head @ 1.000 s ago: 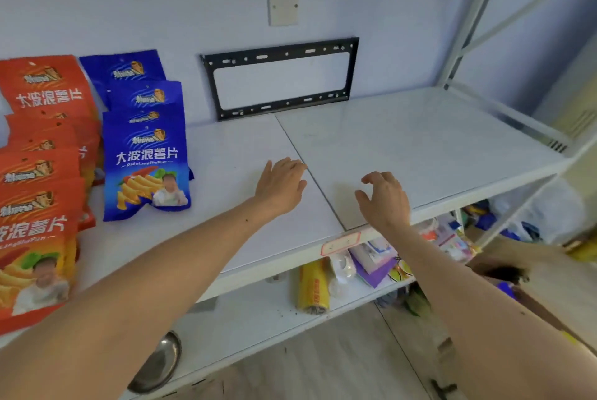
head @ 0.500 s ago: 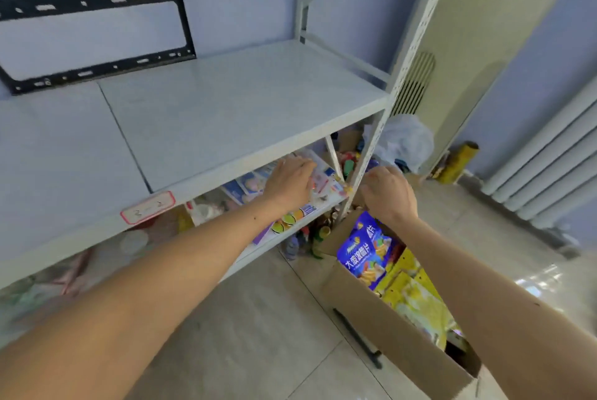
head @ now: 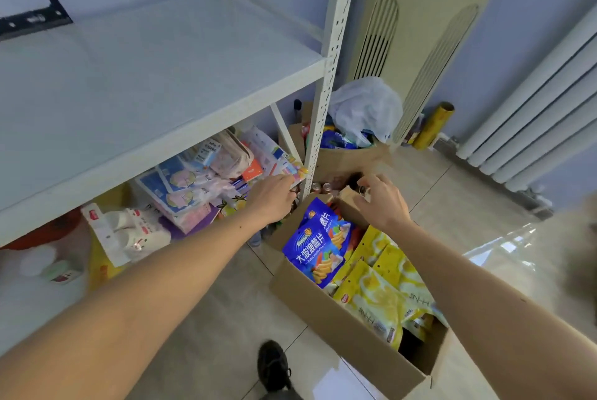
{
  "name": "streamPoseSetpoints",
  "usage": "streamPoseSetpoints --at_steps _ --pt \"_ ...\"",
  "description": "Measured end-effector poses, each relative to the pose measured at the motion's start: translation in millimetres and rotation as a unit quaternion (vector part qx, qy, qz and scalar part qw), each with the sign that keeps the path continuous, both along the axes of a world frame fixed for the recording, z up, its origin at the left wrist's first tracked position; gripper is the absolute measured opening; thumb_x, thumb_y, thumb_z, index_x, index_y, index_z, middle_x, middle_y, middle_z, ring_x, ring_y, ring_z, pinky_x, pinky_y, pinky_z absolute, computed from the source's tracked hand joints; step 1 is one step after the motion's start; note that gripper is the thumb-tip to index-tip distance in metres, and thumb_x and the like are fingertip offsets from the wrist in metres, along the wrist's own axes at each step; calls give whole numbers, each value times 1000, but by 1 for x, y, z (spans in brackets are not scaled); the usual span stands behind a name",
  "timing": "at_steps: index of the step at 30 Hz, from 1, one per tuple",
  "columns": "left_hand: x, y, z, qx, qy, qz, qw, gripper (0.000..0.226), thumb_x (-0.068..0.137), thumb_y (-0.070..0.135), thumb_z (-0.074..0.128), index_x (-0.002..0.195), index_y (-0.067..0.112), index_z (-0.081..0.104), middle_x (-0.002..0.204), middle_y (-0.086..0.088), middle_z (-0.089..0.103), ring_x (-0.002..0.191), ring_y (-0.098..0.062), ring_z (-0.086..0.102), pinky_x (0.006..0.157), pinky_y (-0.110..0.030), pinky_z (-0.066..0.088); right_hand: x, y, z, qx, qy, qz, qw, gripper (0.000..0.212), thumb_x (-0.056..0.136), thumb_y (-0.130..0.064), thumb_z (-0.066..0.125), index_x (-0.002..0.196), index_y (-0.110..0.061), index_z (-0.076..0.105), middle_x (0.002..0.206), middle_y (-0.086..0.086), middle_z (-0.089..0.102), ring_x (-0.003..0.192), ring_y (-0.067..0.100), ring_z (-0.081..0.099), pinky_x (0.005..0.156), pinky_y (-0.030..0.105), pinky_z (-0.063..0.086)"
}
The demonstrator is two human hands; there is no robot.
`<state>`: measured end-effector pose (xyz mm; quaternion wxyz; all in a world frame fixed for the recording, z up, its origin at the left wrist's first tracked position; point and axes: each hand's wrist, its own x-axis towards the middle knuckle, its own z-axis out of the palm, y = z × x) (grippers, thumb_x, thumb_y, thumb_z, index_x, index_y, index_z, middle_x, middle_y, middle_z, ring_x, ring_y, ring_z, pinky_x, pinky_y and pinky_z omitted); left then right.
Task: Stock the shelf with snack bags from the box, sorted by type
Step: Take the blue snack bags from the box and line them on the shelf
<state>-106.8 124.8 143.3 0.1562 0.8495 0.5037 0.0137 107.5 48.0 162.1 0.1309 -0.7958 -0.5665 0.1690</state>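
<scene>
1. The right hand [head: 382, 202] hangs over the far end of the cardboard box [head: 339, 312], fingers loosely curled and apart, holding nothing that I can see. The left hand [head: 271, 197] is just beside the box's near-left flap, fingers relaxed and empty, with its fingertips close to the white upright post [head: 323, 128] of the rack.

2. As I read it, the step in hand is the reach for the next bag: both hands are above the box and neither has a grip yet.

3. The nearest stock is the blue snack bag [head: 318, 246], lying on top at the left of the box. The yellow snack bags [head: 381, 293] are heaped beside it, filling the right part.

4. The next move calls for choosing one type, likely the blue bag since it lies uppermost, pinching it by an edge and lifting it straight up clear of the flaps.

5. Edges to mind: the post stands just behind the box, and the lip of the shelf [head: 181, 128] overhangs the cluttered lower shelf [head: 42, 309], so a lift should swing out toward the floor first.

6. Room: the shelf board in view lies bare, and the tiled floor [head: 206, 328] left of the box is open.
</scene>
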Motion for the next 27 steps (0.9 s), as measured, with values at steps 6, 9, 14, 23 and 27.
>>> streamPoseSetpoints --at_steps 6,9,14,23,27 --pt "25 17 -58 -56 32 41 997 38 100 31 47 133 14 49 133 -5 56 120 -25 54 90 -39 48 41 41 -52 -53 9 45 998 35 90 -26 60 124 -15 56 122 8 55 113 31 55 88 40 48" --pt "28 13 -92 -86 41 74 993 40 98 32 48 136 16 48 134 -3 56 120 -23 54 91 -39 48 56 63 -82 -83 3 86 993 38 89 -24 61 126 -13 56 127 10 55 117 32 54 92 40 46" --pt "29 1 -158 -157 25 166 973 43 96 31 53 136 14 48 134 -7 55 120 -26 53 96 -41 45 71 96 -144 -141 2 143 980 40 89 -23 61 127 -16 52 130 12 55 116 35 54 86 38 45" --pt "40 11 -259 -191 73 215 955 56 93 41 58 138 10 44 138 -10 51 125 -27 50 98 -39 42 78 130 -267 -219 35 188 957 81 74 -44 80 138 -14 39 139 7 47 129 31 44 103 47 42" --pt "43 15 -297 -197 77 219 953 58 88 48 62 133 13 48 135 -7 51 122 -24 51 95 -40 46 80 141 -309 -234 54 173 955 95 74 -42 81 148 -14 27 147 8 41 138 29 32 107 44 37"
